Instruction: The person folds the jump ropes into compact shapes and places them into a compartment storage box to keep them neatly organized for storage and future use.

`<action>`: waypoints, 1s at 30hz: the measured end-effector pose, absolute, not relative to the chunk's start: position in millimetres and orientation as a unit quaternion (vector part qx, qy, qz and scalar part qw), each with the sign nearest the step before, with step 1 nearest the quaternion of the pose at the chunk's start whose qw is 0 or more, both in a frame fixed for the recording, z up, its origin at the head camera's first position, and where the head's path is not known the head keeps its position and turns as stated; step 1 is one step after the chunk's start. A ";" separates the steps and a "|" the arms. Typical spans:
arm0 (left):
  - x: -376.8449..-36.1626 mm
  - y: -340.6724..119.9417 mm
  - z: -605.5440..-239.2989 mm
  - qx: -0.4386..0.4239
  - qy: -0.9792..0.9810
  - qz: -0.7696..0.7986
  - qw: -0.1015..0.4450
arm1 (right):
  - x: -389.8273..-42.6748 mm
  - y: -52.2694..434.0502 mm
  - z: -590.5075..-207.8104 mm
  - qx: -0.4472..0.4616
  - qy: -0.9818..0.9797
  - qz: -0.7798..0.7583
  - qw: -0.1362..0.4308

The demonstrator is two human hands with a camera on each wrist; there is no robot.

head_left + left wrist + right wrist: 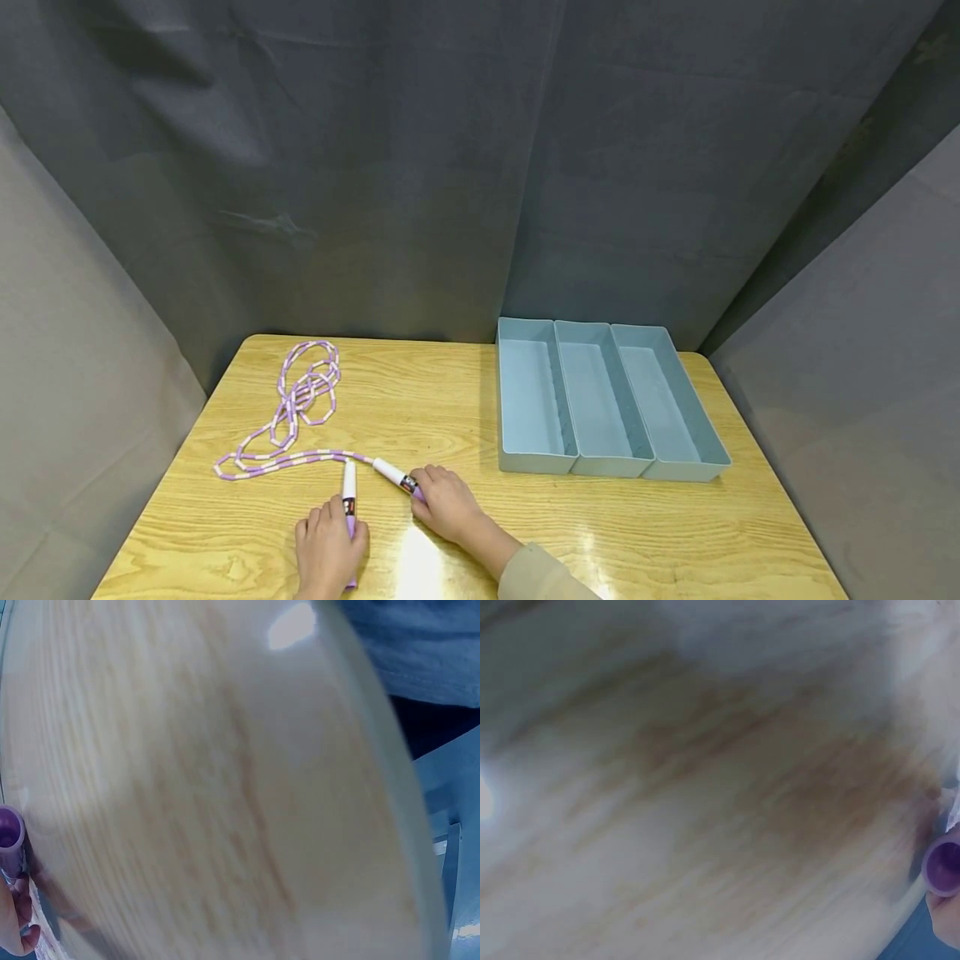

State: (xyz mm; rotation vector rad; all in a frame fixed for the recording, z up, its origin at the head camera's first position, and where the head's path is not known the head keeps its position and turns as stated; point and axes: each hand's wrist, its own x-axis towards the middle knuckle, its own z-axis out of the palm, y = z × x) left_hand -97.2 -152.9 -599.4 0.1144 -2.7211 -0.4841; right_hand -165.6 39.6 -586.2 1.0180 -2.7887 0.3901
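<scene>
The left hand [327, 550] lies knuckles-up at the near edge of the light wooden table [465, 417], its fingers curled round the left white-and-purple skipping-rope handle [348, 496]. That handle's long axis runs almost straight away from the person, white end pointing to the far side. The right hand [444, 502], wrist angled in from a beige sleeve [540, 577], grips the right white-and-purple handle [395, 477], whose axis slants, its white tip pointing far-left towards the other handle's tip; the two tips sit near each other but apart. From them the purple-and-white beaded rope [288, 417] trails left along the table and then loops in a loose tangle towards the far left corner.

Both handles' purple ends are mostly covered by the hands in the head view. Each wrist view is heavily blurred, showing little beyond wood grain, a purple handle end [9, 832] at the frame's edge and a bit of finger.

A pale blue three-compartment plastic tray [600, 467] stands well apart on the right.
</scene>
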 end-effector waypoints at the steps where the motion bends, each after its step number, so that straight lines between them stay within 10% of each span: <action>1: -97.1 -152.7 -599.4 0.040 -0.966 -0.174 0.187 | -165.3 39.3 -584.9 0.337 -0.929 0.135 0.068; 30: -100.2 -137.0 -588.2 0.079 -0.926 -0.337 0.147 | -162.1 35.5 -577.2 0.179 -0.907 0.375 -0.073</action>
